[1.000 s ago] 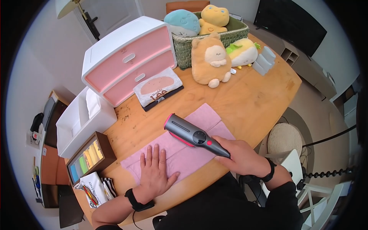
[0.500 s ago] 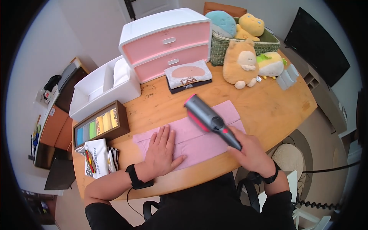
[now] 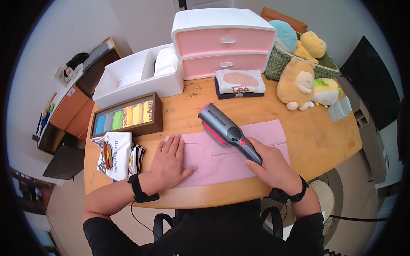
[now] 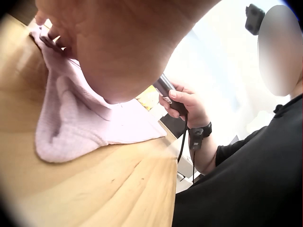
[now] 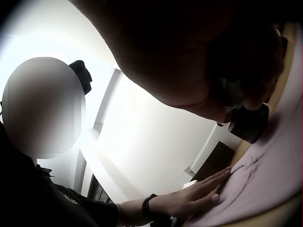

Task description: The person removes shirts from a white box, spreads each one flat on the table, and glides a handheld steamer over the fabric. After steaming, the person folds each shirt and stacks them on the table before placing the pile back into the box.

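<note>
A folded pink cloth lies flat near the front edge of the wooden table. My left hand rests palm down on its left end, fingers straight and pointing away from me. In the left wrist view, the palm heel hangs just over the cloth's loose corner. Curled around a handle, my right hand grips a grey and pink handheld steam iron. The iron slants to the upper left over the cloth, its pink-edged underside facing down. In the right wrist view, the gripping hand is mostly dark.
Left of the cloth are a hot dog print shirt and a brown box of rolled clothes. Behind stand a white bin, pink drawers, folded shirts, a plush bear and a green basket.
The head view has turned, so the table's things sit further right in it. My left hand has slid to the cloth's left end. The iron is still in my right hand over the cloth.
</note>
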### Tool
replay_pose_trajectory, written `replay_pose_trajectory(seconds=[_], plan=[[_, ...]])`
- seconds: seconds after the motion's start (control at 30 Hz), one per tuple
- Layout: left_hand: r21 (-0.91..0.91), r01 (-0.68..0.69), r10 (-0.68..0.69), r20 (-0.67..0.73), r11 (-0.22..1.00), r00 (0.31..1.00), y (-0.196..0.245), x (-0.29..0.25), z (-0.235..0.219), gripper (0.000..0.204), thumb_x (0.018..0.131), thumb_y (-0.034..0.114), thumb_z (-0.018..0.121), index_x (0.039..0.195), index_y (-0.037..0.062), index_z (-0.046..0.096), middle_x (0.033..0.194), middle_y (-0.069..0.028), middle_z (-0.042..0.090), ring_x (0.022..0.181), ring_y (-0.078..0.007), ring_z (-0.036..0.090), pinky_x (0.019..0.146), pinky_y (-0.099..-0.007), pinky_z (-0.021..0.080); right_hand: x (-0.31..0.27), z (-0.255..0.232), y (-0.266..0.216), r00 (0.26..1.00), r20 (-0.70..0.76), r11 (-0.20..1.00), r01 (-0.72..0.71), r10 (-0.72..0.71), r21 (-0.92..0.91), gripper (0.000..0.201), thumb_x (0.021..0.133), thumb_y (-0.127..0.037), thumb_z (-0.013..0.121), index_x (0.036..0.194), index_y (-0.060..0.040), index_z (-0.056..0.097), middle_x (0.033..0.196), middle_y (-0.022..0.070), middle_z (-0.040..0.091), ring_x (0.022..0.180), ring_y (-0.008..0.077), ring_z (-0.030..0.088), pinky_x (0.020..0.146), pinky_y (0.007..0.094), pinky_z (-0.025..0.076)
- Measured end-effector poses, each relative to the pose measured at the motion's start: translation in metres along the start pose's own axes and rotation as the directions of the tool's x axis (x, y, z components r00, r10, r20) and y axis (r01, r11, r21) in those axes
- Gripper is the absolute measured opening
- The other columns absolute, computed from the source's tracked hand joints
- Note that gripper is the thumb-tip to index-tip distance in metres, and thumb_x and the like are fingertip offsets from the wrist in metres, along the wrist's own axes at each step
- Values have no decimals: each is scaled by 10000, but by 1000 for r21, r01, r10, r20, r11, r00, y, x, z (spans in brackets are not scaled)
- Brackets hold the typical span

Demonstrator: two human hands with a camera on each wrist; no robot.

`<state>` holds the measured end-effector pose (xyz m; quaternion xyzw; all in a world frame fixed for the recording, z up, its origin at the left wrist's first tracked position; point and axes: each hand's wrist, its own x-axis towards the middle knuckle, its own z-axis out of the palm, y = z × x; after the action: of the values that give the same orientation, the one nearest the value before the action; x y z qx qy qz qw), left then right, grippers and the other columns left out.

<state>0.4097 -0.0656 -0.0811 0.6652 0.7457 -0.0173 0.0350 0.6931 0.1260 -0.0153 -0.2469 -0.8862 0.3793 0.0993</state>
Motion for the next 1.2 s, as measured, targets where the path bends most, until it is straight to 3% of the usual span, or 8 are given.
replay_pose_trajectory(seconds=[0.27,0.47,0.73,0.83,0.93,1.03,1.07,1.2], plan=[[-9,46,-46,19,999,999,-5,-8,-2,973,1000,620,573,1545,-166,396,1649,-356,357,1567,-493,316,1275,-574,280,43,16,11,998,40,999,51,-50,-16,603,949,-176,715,1506,-68,508,939,259,711,902,474,707,777,515,549],[-30,63,-62,33,998,998,-19,-18,-9,929,1006,585,575,1554,-146,403,1669,-332,343,1574,-471,320,1270,-586,283,29,11,-18,988,89,991,119,-123,53,607,947,-143,707,1514,-78,503,943,234,691,879,462,701,765,497,548],[7,40,-40,16,999,999,-24,-24,-2,868,1023,536,577,1568,-120,415,1688,-313,329,1599,-441,288,1285,-589,249,42,38,-13,981,111,987,160,-160,11,608,942,-128,710,1513,-95,504,926,214,676,878,448,698,771,482,548],[3,32,-32,-75,999,997,-24,-30,-7,799,1017,467,620,1532,-122,453,1641,-310,404,1552,-459,360,1261,-568,304,38,36,-21,979,121,986,168,-165,-13,619,938,-125,716,1519,-99,501,937,214,679,880,446,700,772,479,553],[-148,-52,24,-186,988,982,-19,-48,-18,648,970,348,710,1415,-96,554,1485,-281,548,1392,-460,524,1155,-535,437,29,29,-31,970,156,982,187,-186,13,631,940,-129,718,1528,-94,493,947,214,682,886,445,701,778,476,559],[-292,-209,150,-212,933,966,-11,-65,-15,494,894,233,789,1262,-51,624,1308,-232,619,1178,-423,623,997,-505,521,22,35,-26,954,185,971,237,-235,10,640,943,-141,720,1532,-60,485,967,215,690,901,445,704,791,470,564],[-314,-291,207,-273,904,939,-10,-67,-11,384,877,176,798,1182,-7,654,1219,-184,635,1075,-368,641,914,-473,541,23,40,-20,946,188,963,269,-265,0,637,943,-143,721,1529,-53,487,973,217,691,903,446,704,794,468,565],[-299,-314,233,-277,901,932,-1,-79,3,306,877,124,782,1148,17,686,1150,-130,658,1024,-311,651,887,-423,547,30,47,-24,946,264,982,190,-186,10,635,944,-147,726,1523,-31,494,1017,226,698,918,449,704,805,463,570]])
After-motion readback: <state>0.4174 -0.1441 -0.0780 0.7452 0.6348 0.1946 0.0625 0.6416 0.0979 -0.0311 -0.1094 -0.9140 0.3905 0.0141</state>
